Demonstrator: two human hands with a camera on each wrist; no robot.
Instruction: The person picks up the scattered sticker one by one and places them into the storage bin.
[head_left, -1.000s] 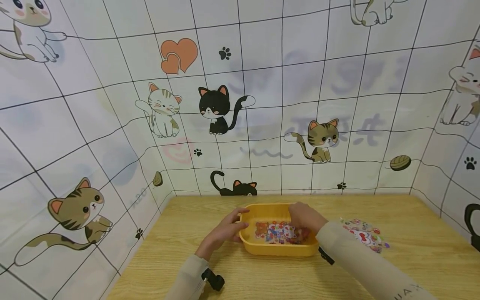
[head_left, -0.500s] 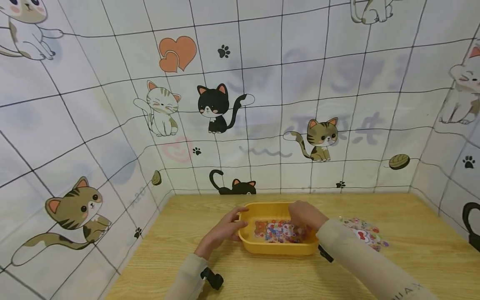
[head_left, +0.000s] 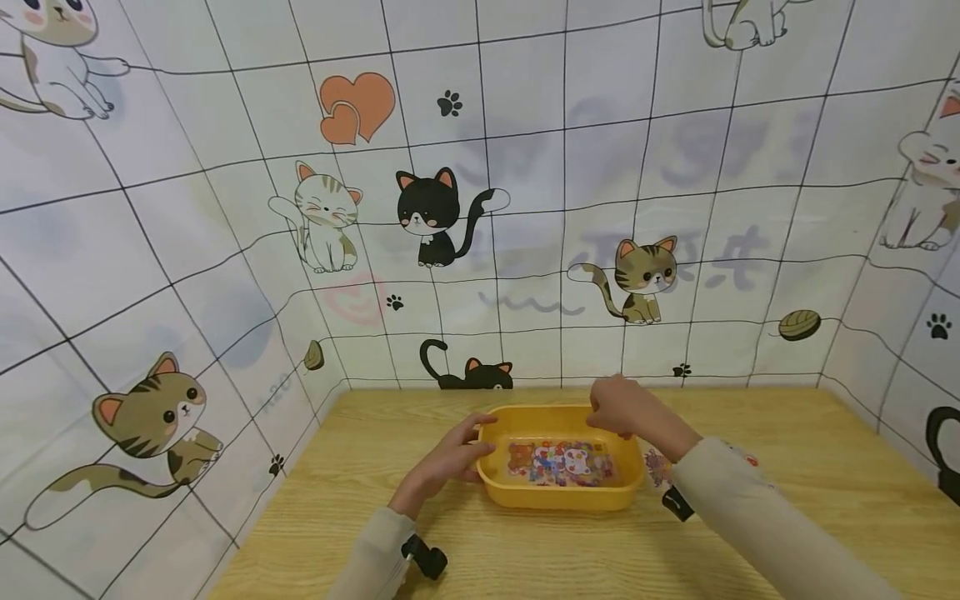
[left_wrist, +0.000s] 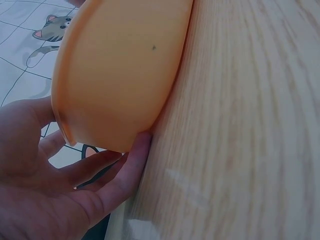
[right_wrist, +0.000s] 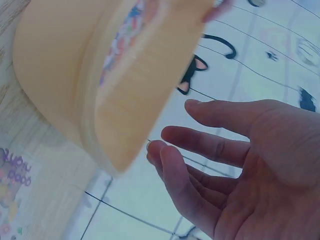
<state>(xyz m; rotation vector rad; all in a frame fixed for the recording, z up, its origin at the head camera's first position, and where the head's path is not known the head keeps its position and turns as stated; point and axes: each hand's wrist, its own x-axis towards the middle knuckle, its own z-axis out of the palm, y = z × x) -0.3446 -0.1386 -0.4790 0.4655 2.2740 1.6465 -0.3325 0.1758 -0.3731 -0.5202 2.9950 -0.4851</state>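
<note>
Behind your desk, a white backdrop printed with cats rises along the back edge. The yellow tub sits near the middle of that edge, flat on the desk, its long sides running left to right. Your right sleeve crosses the desk on the tub's right, at an angle from the front right corner.

Your left hand grips the tub's left end, with fingers low against the outer wall and others at the rim. Your right hand hangs by the tub's back right corner, fingers loosely curved, thumb well apart from them, holding nothing.

Colourful stickers lie across the tub's floor; whether they are loose or one sheet, you can't tell from here. More printed stickers lie on the desk just beside the tub's right end, partly hidden by your sleeve.

If that forearm drops, the sleeve or the black wrist camera could drag those flat pieces or push them out of order. A knock against the right rim might turn the tub, as only its left end is held.
</note>
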